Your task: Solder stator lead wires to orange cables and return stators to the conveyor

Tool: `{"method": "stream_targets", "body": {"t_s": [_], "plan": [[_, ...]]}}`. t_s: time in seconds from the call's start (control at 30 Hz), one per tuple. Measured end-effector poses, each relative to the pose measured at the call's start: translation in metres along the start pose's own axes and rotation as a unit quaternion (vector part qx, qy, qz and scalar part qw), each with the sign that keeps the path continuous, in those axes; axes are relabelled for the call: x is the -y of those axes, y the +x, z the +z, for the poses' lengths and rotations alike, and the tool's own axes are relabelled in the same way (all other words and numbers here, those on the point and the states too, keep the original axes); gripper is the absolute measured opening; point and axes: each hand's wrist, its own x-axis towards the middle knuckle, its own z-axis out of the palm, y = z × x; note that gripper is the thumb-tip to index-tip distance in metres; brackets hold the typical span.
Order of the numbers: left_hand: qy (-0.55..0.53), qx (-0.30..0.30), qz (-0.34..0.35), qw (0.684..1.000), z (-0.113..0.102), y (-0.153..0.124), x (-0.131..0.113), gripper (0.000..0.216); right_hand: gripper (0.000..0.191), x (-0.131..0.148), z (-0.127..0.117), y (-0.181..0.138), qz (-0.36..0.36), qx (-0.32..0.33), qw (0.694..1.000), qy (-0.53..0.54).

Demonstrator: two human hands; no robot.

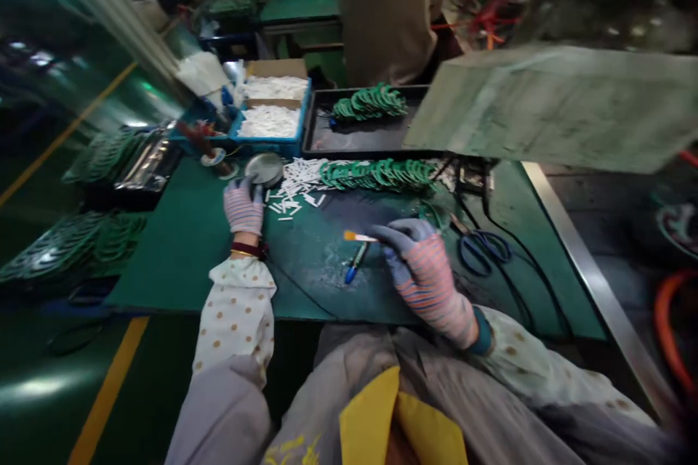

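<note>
As you sit over the smooth green tabletop [174, 254], scuffed and sprinkled with pale specks near its middle, striped knit gloves [433, 269] with grey-coated fingers cover both your hands. Your brush [360, 237] carries a flat tuft of amber bristles ahead of a pale band, and the slim rod [356, 263] on the table ends in a rounded blue tip. Short white sticks [294, 185] are strewn in a loose heap; next to them, curved green pieces [379, 174] stand packed in a ribbed, overlapping row. A round tin [264, 169] of dull metal sits at the heap's left, and scissors [486, 247] with looped blue handles lie to your right.

The brush juts leftward from the fingertips of your right hand [421, 269], its bristles near the blue-tipped rod. The tin is just ahead of your left hand [243, 207].

Your right thumb and fingers are closed around the brush, pinching its handle, most of which the glove hides. Your left hand is palm down with its fingers pointing forward at the tin's near edge; I cannot tell whether they touch it or grasp anything.
</note>
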Motion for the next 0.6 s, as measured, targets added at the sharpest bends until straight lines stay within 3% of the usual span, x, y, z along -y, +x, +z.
{"method": "stream_targets", "body": {"t_s": [0.1,0.2,0.3,0.37,0.43,0.53,0.6], "plan": [[-0.027,-0.006,-0.006,1.0,-0.004,0.007,-0.008,0.043,0.042,-0.05,-0.034,-0.055,0.137,-0.119,0.983,-0.025],[-0.073,0.016,-0.012,0.997,-0.004,0.014,-0.021,0.054,0.041,-0.096,-0.05,-0.074,0.254,-0.141,0.953,-0.081],[-0.074,0.043,-0.018,0.996,-0.001,0.018,-0.039,0.077,0.042,-0.122,-0.036,-0.057,0.311,-0.035,0.943,-0.109],[-0.036,0.073,-0.013,0.997,-0.002,0.019,-0.055,0.079,0.046,-0.125,-0.025,-0.035,0.316,0.085,0.939,-0.109],[-0.012,0.086,0.0,0.996,-0.008,0.021,-0.074,0.077,0.044,-0.122,-0.024,-0.018,0.303,0.16,0.933,-0.106],[-0.029,0.076,0.024,0.996,-0.019,0.027,-0.101,0.095,0.03,-0.132,-0.054,-0.01,0.286,0.175,0.937,-0.098],[-0.002,0.05,-0.001,0.999,-0.024,0.031,-0.113,0.09,0.035,-0.158,-0.089,-0.01,0.293,0.143,0.938,-0.121]]}}
